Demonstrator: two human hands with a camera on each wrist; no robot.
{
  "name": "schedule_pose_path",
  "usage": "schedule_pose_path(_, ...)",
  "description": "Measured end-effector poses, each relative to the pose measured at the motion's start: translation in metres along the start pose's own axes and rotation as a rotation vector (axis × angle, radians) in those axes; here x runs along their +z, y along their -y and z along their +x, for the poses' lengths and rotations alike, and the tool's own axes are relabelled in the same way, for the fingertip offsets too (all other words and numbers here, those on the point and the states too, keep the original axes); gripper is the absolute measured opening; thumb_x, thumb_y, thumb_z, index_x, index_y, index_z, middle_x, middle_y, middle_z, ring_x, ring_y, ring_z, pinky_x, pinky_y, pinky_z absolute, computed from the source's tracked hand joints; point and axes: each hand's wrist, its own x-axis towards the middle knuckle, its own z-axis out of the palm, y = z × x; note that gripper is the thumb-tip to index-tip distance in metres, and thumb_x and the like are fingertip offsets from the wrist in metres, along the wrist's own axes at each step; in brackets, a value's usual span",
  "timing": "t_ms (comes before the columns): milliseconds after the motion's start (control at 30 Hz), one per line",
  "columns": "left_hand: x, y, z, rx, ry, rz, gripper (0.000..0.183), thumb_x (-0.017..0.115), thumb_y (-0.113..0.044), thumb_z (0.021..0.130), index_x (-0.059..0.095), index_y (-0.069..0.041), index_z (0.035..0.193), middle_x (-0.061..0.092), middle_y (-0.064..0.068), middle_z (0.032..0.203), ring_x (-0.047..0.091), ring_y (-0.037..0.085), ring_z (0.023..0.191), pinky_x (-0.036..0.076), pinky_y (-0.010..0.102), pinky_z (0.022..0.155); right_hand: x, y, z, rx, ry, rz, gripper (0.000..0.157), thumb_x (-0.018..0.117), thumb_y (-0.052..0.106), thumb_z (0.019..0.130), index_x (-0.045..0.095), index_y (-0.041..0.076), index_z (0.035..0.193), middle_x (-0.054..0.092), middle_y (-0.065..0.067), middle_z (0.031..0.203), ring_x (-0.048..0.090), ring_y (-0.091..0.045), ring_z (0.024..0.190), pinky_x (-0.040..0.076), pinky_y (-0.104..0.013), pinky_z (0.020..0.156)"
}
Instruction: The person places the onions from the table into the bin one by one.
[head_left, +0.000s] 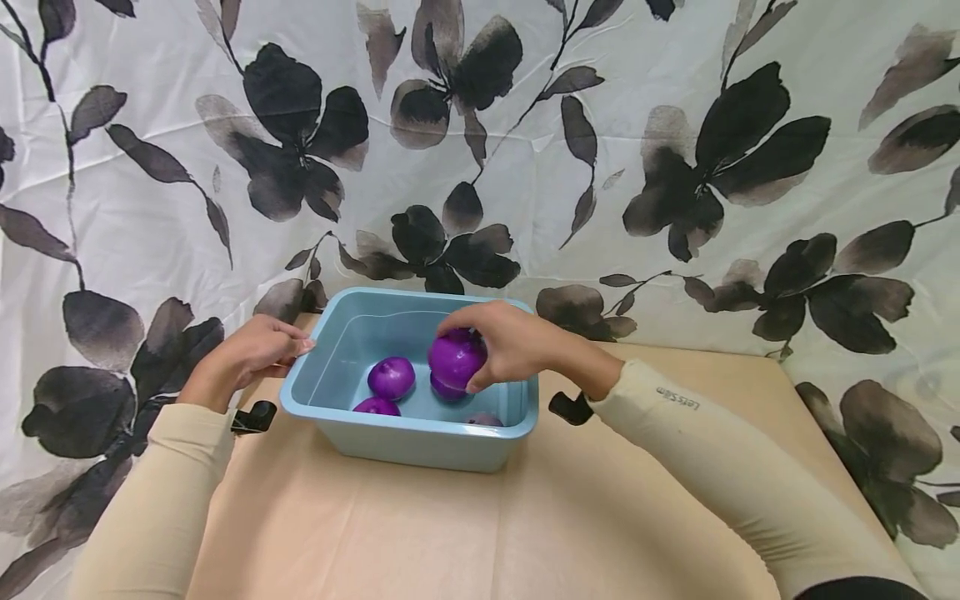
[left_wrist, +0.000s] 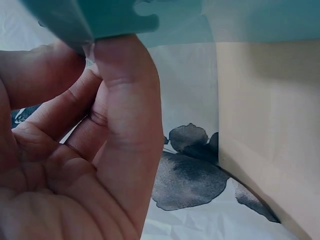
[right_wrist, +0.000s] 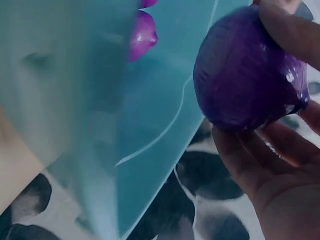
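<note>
A light blue plastic tub (head_left: 416, 448) sits on the table, with several glossy purple onions in it. My right hand (head_left: 523, 337) grips one purple onion (head_left: 454, 354) by its sides, held up over the tub's right half. In the right wrist view that onion (right_wrist: 245, 75) shows a pointed end, with the thumb on one side and fingers on the other. At the tub's left rim, my left hand (head_left: 251, 354) pinches the edge between thumb and fingers. Two onions lie left of the held one, one of them this onion (head_left: 392, 378); another (head_left: 447, 390) is partly hidden beneath it.
A darker, dull round thing (head_left: 484, 419) shows partly behind the tub's front rim. The table has a tan cover (head_left: 420, 533). Behind it hangs a white cloth (head_left: 555, 192) with dark flowers. Black wrist mounts (head_left: 570, 408) sit by both sleeves.
</note>
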Motion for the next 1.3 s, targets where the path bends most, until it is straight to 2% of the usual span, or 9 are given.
schedule_pose_path(133,0.001,0.002,0.001,0.001,0.006,-0.002,0.047,0.059,-0.015,0.105,0.053,0.014,0.141,0.067,-0.002,0.086,0.066,0.008,0.076,0.061,0.024,0.07,0.008,0.008,0.023,-0.039,0.11,-0.026,0.066,0.093,0.021,0.073,0.066,0.014,0.133,0.069,-0.001,0.128,0.064,-0.018,0.115,0.057,-0.032,0.095)
schedule_pose_path(233,0.0,0.002,0.001,0.006,0.012,0.004,0.047,0.059,-0.016,0.105,0.053,0.014,0.141,0.066,-0.003,0.086,0.065,0.008,0.076,0.06,0.024,0.07,0.011,0.011,0.037,-0.051,0.159,-0.04,0.065,0.093,0.02,0.073,0.066,0.014,0.132,0.07,-0.002,0.126,0.064,-0.018,0.112,0.058,-0.032,0.093)
schedule_pose_path(400,-0.001,0.001,-0.001,0.009,0.008,0.008,0.046,0.059,-0.016,0.105,0.054,0.013,0.14,0.064,-0.003,0.08,0.065,0.008,0.075,0.06,0.024,0.07,0.017,0.012,0.057,-0.017,0.223,-0.062,0.066,0.094,0.019,0.073,0.065,0.013,0.133,0.07,-0.004,0.126,0.064,-0.019,0.112,0.058,-0.033,0.093)
schedule_pose_path(600,0.0,0.001,0.001,-0.007,0.005,0.002,0.043,0.06,-0.016,0.104,0.058,0.011,0.137,0.063,-0.004,0.077,0.064,0.008,0.075,0.059,0.024,0.07,0.037,0.012,0.076,0.023,0.352,-0.088,0.07,0.094,0.018,0.074,0.064,0.012,0.136,0.069,-0.006,0.131,0.062,-0.02,0.117,0.057,-0.036,0.098)
schedule_pose_path(867,0.001,0.001,0.002,-0.006,0.006,0.003,0.044,0.06,-0.016,0.104,0.057,0.011,0.139,0.065,-0.004,0.08,0.065,0.008,0.076,0.059,0.024,0.07,0.06,0.008,0.089,0.088,0.467,-0.139,0.071,0.094,0.013,0.074,0.064,0.013,0.138,0.069,-0.005,0.129,0.063,-0.018,0.113,0.058,-0.036,0.1)
schedule_pose_path(1000,-0.001,0.002,0.002,-0.01,0.008,0.0,0.044,0.06,-0.016,0.104,0.056,0.011,0.139,0.064,-0.003,0.08,0.064,0.007,0.076,0.059,0.024,0.07,0.074,0.007,0.091,0.098,0.512,-0.143,0.065,0.092,0.012,0.078,0.064,0.014,0.136,0.068,-0.004,0.126,0.063,-0.017,0.109,0.058,-0.034,0.099)
schedule_pose_path(1200,-0.004,0.002,-0.001,-0.006,0.0,0.0,0.044,0.06,-0.015,0.104,0.056,0.012,0.139,0.064,-0.003,0.08,0.064,0.008,0.076,0.059,0.023,0.07,0.086,0.009,0.094,0.136,0.548,-0.124,0.051,0.083,0.008,0.085,0.065,0.015,0.132,0.067,-0.003,0.119,0.063,-0.016,0.101,0.056,-0.03,0.089)
schedule_pose_path(1300,-0.004,0.003,-0.003,-0.004,-0.004,-0.008,0.043,0.06,-0.015,0.104,0.057,0.011,0.139,0.063,-0.003,0.079,0.064,0.008,0.075,0.059,0.023,0.07,0.091,0.01,0.096,0.187,0.581,-0.108,0.053,0.08,0.005,0.086,0.063,0.015,0.135,0.066,-0.004,0.123,0.061,-0.016,0.102,0.054,-0.03,0.087)
